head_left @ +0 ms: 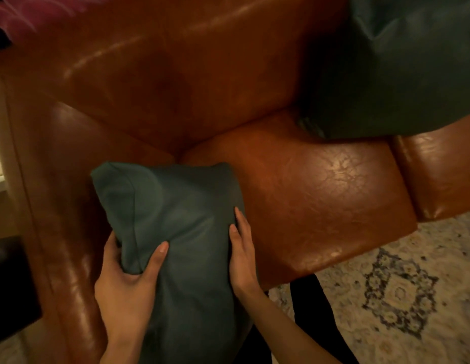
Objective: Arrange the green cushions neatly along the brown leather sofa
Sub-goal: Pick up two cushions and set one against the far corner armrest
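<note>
A green cushion [176, 219] stands on end at the left end of the brown leather sofa [307, 193], leaning against the armrest. My left hand [128, 279] pinches its left edge, thumb on the front and fingers wrapped behind. Along the cushion's right side my right hand [243, 248] lies flat, fingers straight and pressing the fabric. A second green cushion [399, 67] rests against the backrest at the upper right, partly cut off by the frame.
The sofa's left armrest [60, 206] runs down the left. A pale patterned rug [401, 292] covers the floor at the lower right. A pink fabric [26, 14] shows at the top left behind the sofa back. A dark object [10, 282] sits left of the armrest.
</note>
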